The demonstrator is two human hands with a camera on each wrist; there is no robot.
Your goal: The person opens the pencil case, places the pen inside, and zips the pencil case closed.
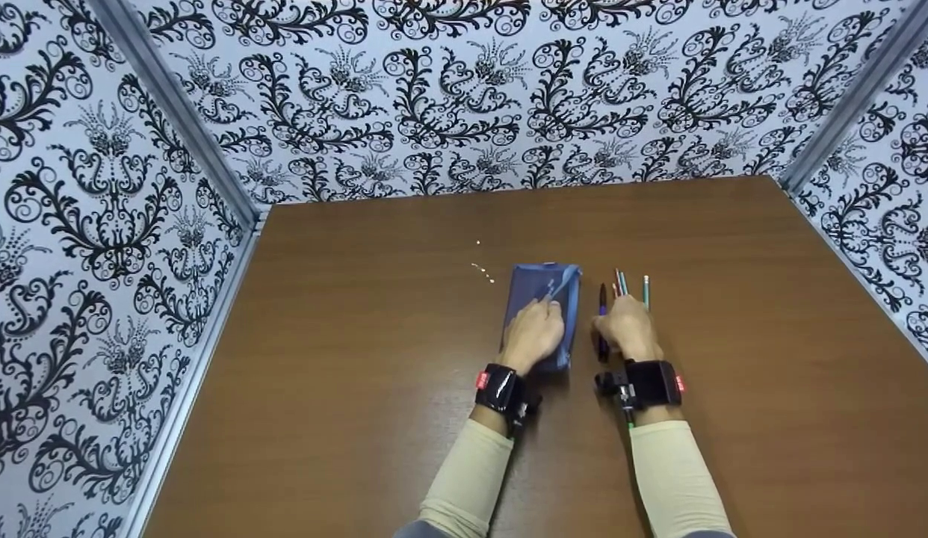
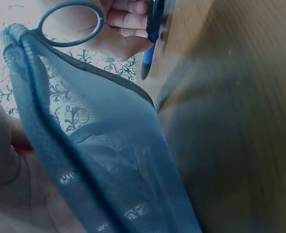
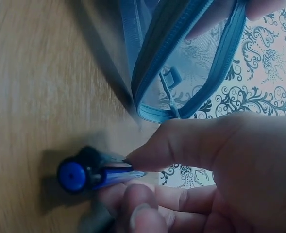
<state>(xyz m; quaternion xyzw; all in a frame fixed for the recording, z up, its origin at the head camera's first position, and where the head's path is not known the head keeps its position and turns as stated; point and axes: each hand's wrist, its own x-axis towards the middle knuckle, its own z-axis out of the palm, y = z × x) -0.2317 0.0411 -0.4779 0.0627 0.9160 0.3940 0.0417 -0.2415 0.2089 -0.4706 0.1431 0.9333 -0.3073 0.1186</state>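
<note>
My left hand (image 1: pixel 535 332) grips a blue mesh zip pouch (image 1: pixel 522 288) at its upper edge. In the right wrist view the zipped mouth of the pouch (image 3: pixel 147 68) gapes, and part of the left hand shows behind the mesh. Just right of the pouch, my right hand (image 1: pixel 630 329) pinches a blue-and-dark pen (image 3: pixel 116 175) between thumb and fingers. The pen (image 2: pixel 148 60) is close to the tabletop, beside the pouch. Several pencils (image 1: pixel 646 288) poke out beyond the right hand, their lower parts hidden by it.
A brown wooden table (image 1: pixel 344 336) spreads around the hands. Small white marks (image 1: pixel 483 270) dot its surface left of the pouch. Patterned black-and-white panels (image 1: pixel 464 97) stand at the back and both sides. A ring-shaped loop (image 2: pixel 100 22) hangs at the pouch's corner.
</note>
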